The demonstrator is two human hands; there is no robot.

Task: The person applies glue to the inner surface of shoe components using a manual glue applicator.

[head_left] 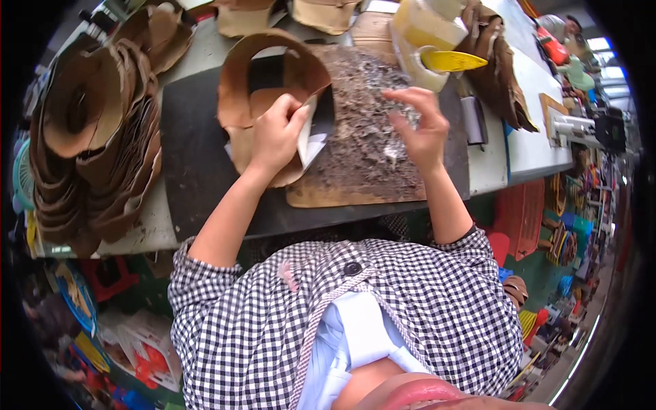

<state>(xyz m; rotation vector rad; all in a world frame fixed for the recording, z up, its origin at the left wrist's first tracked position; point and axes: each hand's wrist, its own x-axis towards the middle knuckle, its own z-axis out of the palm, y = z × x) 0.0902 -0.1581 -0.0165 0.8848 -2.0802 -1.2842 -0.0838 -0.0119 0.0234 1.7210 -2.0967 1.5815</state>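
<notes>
My left hand (276, 135) is closed on the near edge of a brown leather piece (236, 82), which curves into an open ring like a shoe upper. Pale lining or a white strip (305, 133) shows beside the fingers; I cannot tell which it is. The piece rests over a black mat (188, 150). To its right, my right hand (424, 126) hovers with thumb and fingers apart and nothing visible between them. Below that hand lies a board (355, 147) crusted with dark and whitish residue.
A tall stack of similar brown leather pieces (89, 130) stands at the left. Behind the board is a translucent plastic container (417, 34) with a yellow-handled tool (454, 61). More leather (495, 61) hangs at the right, near a dark cylinder (473, 119). A red crate (519, 212) sits below the table edge.
</notes>
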